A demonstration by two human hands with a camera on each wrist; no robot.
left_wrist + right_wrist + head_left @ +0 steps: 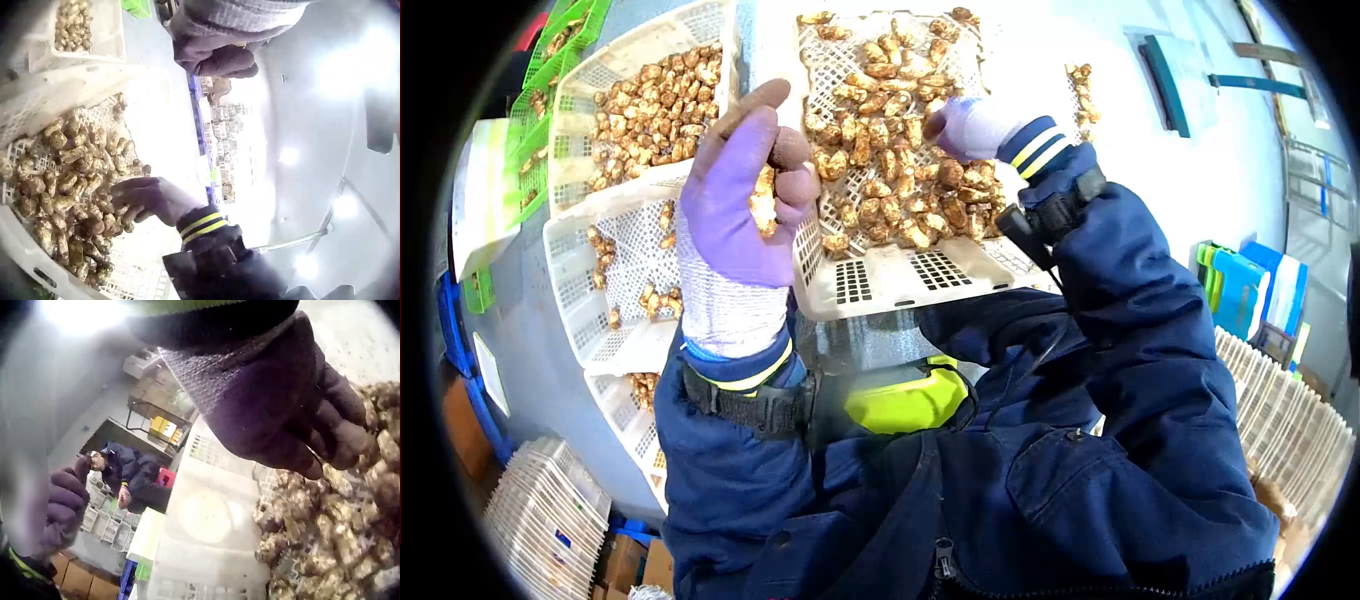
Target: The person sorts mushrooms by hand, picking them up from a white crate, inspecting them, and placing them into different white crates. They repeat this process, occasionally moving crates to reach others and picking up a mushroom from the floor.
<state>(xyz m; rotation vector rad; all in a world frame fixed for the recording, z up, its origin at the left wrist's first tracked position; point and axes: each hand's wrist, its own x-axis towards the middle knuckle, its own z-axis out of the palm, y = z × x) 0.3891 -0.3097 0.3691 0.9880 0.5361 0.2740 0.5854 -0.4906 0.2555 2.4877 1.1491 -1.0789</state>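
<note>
My left hand (740, 205), in a purple and white glove, is raised at the near left corner of a white slatted crate (850, 285). Its fingers curl round a brown and cream mushroom-like piece (764, 204). My right hand (977, 128) reaches over the crate's right side, fingers bent down onto the piled pieces (890, 165). In the left wrist view, the right hand (156, 199) touches the edge of the pile (75, 187). The right wrist view shows the right hand's fingertips (344, 447) against the pieces; whether one is between them is hidden.
A white crate full of similar pieces (655, 115) stands at the left, with a sparsely filled crate (625, 330) nearer. Green baskets (530, 150) line the far left. Stacked white crates (550, 520) stand at lower left. Another person (131, 469) appears in the right wrist view.
</note>
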